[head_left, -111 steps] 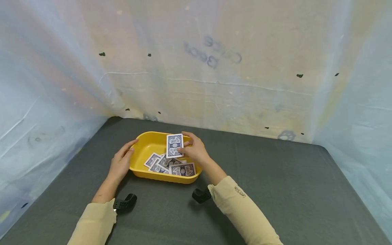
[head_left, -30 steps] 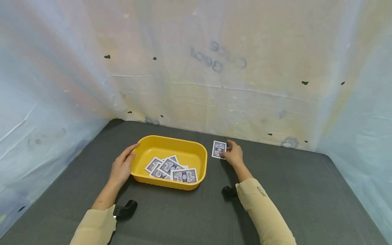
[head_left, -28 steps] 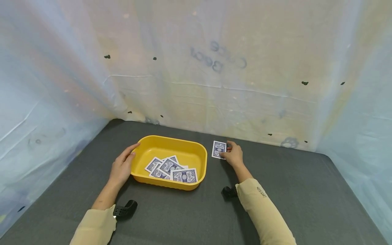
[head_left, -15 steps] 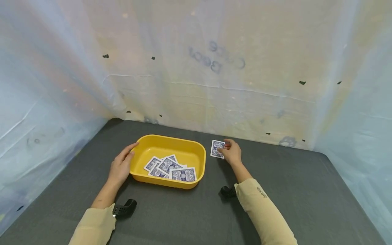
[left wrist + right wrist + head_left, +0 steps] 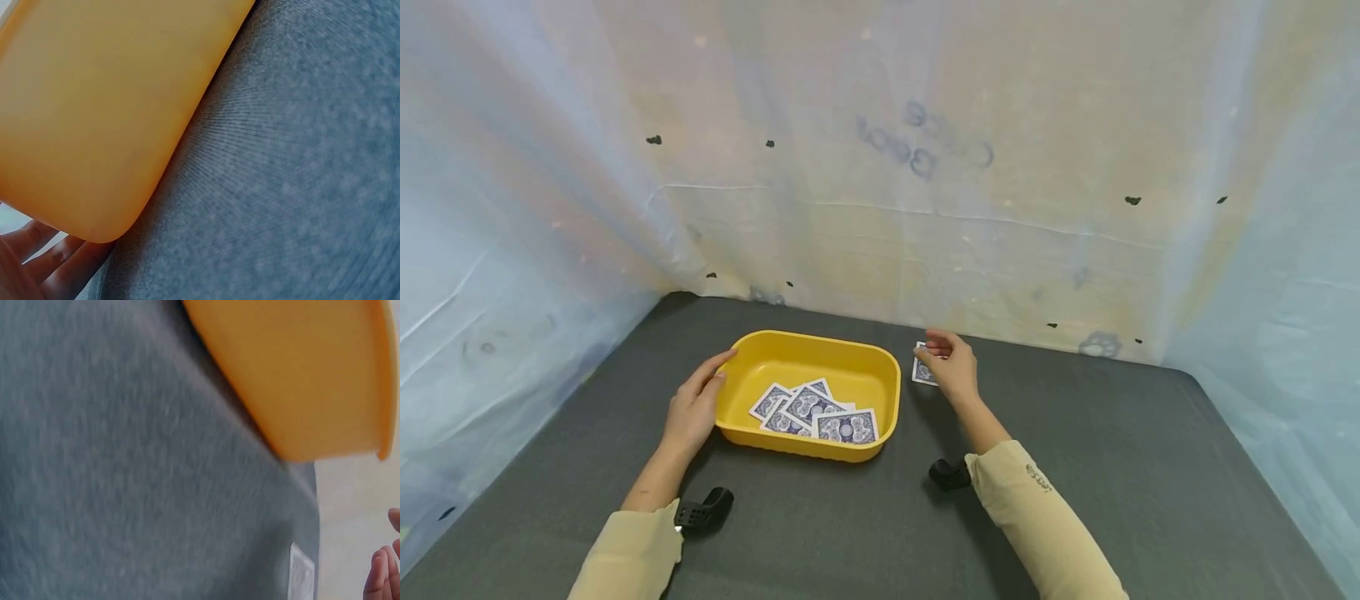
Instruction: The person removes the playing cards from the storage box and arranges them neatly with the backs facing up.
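Note:
A yellow plastic tub [image 5: 808,447] stands on the dark table, with several blue-and-white playing cards [image 5: 815,408] lying face down inside. My left hand [image 5: 694,406] rests against its left end, fingertips at the rim; the left wrist view shows straight fingers [image 5: 69,262] touching the outer wall. Right of the tub, one more playing card [image 5: 923,372] lies face down on the table, partly hidden behind my right hand [image 5: 953,367]. That hand hovers over the card, apart from it, holding nothing. In the right wrist view, the card [image 5: 301,575] lies by itself near the fingertips.
The table [image 5: 820,525] is covered in dark grey cloth. A translucent plastic sheet [image 5: 925,208] hangs behind it and along both sides. Black wrist straps [image 5: 703,510] are on both wrists.
My right hand has carried a card from above the tub to the table on the right, set it down and let go, then risen slightly leftward. The left hand has stayed at the tub.

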Demonstrator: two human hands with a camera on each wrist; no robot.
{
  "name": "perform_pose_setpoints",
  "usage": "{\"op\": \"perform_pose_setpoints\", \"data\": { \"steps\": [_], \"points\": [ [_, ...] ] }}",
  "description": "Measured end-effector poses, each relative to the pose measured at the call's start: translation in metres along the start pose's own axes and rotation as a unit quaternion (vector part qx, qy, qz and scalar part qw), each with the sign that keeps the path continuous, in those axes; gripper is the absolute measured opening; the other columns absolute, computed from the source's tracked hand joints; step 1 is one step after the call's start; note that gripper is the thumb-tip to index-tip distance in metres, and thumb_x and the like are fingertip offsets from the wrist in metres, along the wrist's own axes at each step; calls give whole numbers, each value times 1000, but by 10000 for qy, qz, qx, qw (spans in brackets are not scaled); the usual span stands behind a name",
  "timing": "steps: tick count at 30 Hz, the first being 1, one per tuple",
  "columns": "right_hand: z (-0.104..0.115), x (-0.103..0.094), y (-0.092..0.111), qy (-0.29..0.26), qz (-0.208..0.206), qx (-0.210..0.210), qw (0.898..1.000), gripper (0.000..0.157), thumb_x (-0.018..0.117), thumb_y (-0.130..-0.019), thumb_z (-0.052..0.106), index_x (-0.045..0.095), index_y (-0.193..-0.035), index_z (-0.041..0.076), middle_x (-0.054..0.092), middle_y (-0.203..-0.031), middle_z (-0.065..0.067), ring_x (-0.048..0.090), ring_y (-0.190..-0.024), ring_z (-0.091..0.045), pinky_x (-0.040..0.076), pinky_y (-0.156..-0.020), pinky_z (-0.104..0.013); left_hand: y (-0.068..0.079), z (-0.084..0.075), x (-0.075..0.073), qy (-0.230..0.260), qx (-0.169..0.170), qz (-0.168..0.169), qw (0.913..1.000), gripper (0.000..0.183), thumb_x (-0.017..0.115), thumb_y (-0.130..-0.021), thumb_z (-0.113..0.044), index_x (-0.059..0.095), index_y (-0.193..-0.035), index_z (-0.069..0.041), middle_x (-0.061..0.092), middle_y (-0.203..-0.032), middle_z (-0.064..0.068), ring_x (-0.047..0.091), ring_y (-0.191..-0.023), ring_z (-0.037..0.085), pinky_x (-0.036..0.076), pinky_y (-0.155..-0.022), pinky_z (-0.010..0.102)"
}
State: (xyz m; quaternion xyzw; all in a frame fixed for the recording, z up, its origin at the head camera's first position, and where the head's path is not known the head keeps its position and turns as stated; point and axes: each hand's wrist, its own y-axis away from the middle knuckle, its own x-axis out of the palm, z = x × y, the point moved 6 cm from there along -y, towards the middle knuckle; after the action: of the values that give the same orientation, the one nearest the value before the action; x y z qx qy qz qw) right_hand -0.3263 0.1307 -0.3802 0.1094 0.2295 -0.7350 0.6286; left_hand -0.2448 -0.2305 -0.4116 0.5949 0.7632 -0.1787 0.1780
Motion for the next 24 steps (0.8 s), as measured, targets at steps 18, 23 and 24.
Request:
{"op": "perform_pose_setpoints", "data": {
  "steps": [18, 23, 24],
  "points": [
    [46, 32, 24, -951, 537, -387, 9933, 28, 71, -84, 9, 67, -112, 3, 65, -102, -18, 60, -92, -27, 49, -85, -35, 0, 0, 1, 0, -51, 40, 10000, 46, 27, -106, -34, 38, -148, -22, 34, -153, 14, 38, -134, 35, 31, -107, 55],
    [54, 43, 28, -1052, 695, -375, 9913, 28, 73, -84, 9, 68, -110, 2, 65, -102, -16, 60, -91, -24, 50, -84, -30, -1, 0, 0, 31, -38, 11, 10000, 45, 27, -106, -34, 39, -148, -22, 35, -152, 14, 39, -133, 35, 31, -107, 54],
    [55, 45, 29, -1059, 738, -343, 9910, 28, 73, -84, 10, 68, -110, 2, 66, -102, -16, 61, -91, -24, 50, -84, -30, -1, 0, 0, 31, -36, 13, 10000, 45, 27, -106, -34, 39, -148, -22, 35, -152, 14, 39, -133, 35, 31, -107, 54]
  ]
}}
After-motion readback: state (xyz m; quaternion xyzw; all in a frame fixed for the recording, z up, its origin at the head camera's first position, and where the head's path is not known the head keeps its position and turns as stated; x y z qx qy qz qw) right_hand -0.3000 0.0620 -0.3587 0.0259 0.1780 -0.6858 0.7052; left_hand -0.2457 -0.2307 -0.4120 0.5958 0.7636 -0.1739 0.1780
